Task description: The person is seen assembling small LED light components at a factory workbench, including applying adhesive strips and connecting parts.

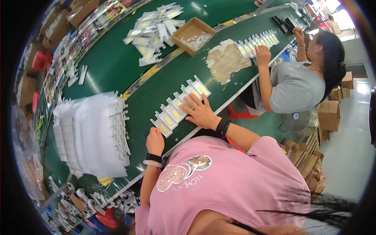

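A slanting row of several white plastic casings with yellow rectangles [172,113] lies side by side on the green work surface [150,92] before me. My right hand [202,115] rests over the right part of this row, its fingers spread on the casings. At the row's near left end, my left hand [155,141] is closed, its fingers curled beside the last casing. Whatever it may grip is hidden.
To the left stands a stack of similar casings layered with white sheets [92,133]. Beyond are a loose pile of casings [150,35] and an open cardboard box [193,36] of small clear pieces. A torn brown sheet [225,62] lies near a co-worker [301,74] handling another row [258,43].
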`<move>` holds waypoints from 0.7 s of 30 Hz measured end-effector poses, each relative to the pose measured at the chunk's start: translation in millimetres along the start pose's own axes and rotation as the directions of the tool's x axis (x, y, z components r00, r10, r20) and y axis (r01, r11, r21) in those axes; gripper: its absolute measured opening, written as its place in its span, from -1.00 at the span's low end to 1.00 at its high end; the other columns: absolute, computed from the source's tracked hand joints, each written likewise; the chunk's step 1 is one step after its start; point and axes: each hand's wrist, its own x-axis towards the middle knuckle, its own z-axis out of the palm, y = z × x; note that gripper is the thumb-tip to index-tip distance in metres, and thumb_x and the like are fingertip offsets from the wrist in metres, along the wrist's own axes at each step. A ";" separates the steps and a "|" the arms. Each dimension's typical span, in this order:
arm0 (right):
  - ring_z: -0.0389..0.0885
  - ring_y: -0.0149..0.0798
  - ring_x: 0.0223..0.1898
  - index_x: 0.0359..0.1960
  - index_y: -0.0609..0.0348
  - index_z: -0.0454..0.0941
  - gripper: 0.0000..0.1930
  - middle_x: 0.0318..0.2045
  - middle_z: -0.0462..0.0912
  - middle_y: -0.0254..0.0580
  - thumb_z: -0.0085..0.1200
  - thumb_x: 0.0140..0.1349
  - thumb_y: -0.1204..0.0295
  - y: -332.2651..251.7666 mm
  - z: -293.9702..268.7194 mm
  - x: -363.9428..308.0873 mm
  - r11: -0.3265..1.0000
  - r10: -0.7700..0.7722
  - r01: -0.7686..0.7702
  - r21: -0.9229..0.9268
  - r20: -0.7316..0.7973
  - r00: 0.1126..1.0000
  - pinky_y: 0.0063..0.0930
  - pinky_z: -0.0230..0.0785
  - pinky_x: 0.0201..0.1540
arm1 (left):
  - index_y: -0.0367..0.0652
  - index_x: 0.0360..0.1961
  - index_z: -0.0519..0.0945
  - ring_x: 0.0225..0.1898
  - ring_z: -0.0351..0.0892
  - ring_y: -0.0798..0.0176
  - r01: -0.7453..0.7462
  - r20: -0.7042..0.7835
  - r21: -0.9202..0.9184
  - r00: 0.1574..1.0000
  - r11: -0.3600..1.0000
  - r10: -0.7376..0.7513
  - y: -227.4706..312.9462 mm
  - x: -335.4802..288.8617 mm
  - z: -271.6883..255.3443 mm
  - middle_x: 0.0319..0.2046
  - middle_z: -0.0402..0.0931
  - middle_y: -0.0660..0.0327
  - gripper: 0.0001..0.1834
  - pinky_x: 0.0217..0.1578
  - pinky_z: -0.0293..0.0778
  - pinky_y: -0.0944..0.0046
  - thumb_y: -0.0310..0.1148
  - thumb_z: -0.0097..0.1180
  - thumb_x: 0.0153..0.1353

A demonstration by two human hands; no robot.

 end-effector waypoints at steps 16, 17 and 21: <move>0.21 -0.03 0.31 0.06 -0.10 0.50 -0.61 0.18 0.41 -0.15 0.04 0.22 0.12 200.3 -49.2 -2.0 0.979 0.203 -0.199 0.042 -0.268 0.942 0.14 -0.16 0.33 | -0.17 -0.25 0.49 -0.25 0.57 -0.18 -0.223 0.130 -0.006 0.966 0.975 0.222 184.6 99.7 75.6 -0.34 0.59 -0.03 -0.78 -0.27 0.46 -0.08 -0.23 -0.06 0.32; 0.21 -0.03 0.31 0.05 -0.10 0.50 -0.62 0.18 0.41 -0.15 0.03 0.23 0.12 206.3 -50.4 -1.3 0.975 0.222 -0.216 0.052 -0.279 0.934 0.13 -0.17 0.33 | -0.17 -0.25 0.49 -0.25 0.57 -0.18 -0.224 0.138 -0.007 0.965 0.974 0.223 192.0 101.9 77.1 -0.34 0.59 -0.04 -0.78 -0.27 0.46 -0.08 -0.23 -0.06 0.32; 0.22 -0.04 0.30 0.03 -0.08 0.51 -0.65 0.17 0.42 -0.16 0.00 0.25 0.13 220.0 -54.4 -1.5 0.968 0.249 -0.229 0.099 -0.292 0.923 0.10 -0.17 0.33 | -0.17 -0.24 0.48 -0.27 0.57 -0.19 -0.244 0.139 0.001 0.960 0.970 0.242 202.7 107.7 86.0 -0.36 0.59 -0.05 -0.78 -0.29 0.47 -0.08 -0.23 -0.07 0.32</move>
